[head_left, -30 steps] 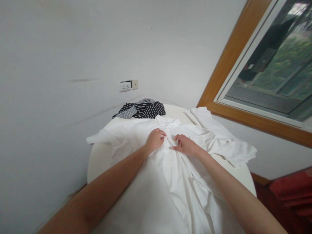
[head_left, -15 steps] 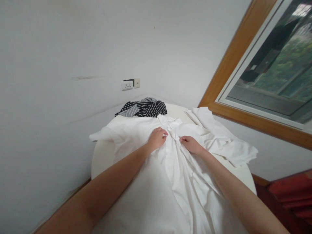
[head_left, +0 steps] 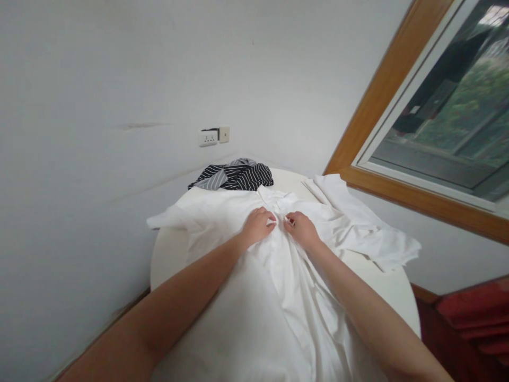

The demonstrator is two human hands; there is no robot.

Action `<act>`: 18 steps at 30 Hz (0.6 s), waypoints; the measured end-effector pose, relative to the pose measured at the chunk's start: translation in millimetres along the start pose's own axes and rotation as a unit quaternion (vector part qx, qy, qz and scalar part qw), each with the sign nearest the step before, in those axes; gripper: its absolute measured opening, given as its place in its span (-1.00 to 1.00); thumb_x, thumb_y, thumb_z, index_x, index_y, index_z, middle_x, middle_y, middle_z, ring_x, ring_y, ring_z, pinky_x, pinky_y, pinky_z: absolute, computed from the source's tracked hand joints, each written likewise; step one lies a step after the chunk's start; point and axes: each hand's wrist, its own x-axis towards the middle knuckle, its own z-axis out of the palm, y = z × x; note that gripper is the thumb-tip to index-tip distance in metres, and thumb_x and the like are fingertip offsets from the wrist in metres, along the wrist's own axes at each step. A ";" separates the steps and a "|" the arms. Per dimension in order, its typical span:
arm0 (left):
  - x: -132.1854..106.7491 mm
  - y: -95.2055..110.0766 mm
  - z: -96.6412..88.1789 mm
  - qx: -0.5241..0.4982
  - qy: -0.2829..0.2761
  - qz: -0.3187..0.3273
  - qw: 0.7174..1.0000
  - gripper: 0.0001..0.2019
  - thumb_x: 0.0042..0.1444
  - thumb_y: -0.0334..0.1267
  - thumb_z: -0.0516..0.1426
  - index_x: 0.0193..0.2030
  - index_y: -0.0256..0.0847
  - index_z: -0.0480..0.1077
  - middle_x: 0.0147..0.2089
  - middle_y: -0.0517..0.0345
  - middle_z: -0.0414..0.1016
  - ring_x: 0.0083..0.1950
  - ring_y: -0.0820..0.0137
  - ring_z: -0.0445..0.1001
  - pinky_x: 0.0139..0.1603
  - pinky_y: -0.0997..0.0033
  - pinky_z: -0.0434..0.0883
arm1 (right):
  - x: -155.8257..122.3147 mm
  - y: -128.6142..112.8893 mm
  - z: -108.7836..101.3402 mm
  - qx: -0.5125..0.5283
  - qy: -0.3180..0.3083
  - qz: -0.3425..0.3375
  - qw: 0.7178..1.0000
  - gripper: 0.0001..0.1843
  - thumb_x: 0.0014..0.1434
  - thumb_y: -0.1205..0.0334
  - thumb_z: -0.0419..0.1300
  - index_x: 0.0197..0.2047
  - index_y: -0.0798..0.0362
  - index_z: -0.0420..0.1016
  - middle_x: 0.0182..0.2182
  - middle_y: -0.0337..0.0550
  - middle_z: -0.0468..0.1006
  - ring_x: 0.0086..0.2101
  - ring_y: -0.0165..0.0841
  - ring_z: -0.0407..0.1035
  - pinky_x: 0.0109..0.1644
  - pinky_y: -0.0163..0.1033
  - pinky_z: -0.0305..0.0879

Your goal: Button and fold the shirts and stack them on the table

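White shirt (head_left: pixel 262 297) spread, front gathered between two hands

Leftmost, one sleeve overhangs the tabletop (head_left: pixel 167 260), with bare rim below it. Striped cloth (head_left: pixel 246 178) crowds the far edge. The left hand (head_left: pixel 257 225) and right hand (head_left: pixel 301 228) seem to pinch the front below the collar. Spreading looks mostly done; creases remain, fastenings too small to judge. Rightmost, the rumpled other sleeve (head_left: pixel 374 239) leaves bare tabletop behind and below.

Left hand (head_left: pixel 259 225) and right hand (head_left: pixel 302 229) up near collar end of white shirt (head_left: pixel 274 286), each pinching cloth, curled inward, small gap between. Bare left forearm (head_left: pixel 199 286) and right forearm (head_left: pixel 358 294) stretched over the shirt, converging.
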 end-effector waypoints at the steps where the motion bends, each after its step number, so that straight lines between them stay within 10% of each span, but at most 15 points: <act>1: -0.2 0.4 -0.4 0.002 -0.003 -0.001 1.000 -0.86 0.07 -0.26 0.18 -0.22 -0.16 0.51 -0.22 0.09 0.46 -0.12 0.32 0.42 0.05 0.28 0.31 | 1.8 0.3 0.8 0.007 0.007 -0.006 1.000 -0.79 0.14 0.23 0.12 -0.26 0.07 0.56 -0.35 -0.10 0.50 -0.36 -0.36 0.34 -0.27 -0.32 0.16; 18: 0.8 10.2 -3.8 0.066 0.001 -0.036 0.997 -0.86 0.13 -0.19 0.15 -0.31 -0.21 0.46 -0.28 0.05 0.45 -0.18 0.29 0.42 -0.09 0.32 0.33 | -0.8 5.5 38.4 0.250 0.058 0.047 0.965 -0.74 0.09 0.14 0.03 -0.32 0.07 0.49 -0.42 -0.19 0.54 -0.42 -0.37 0.36 -0.27 -0.30 0.24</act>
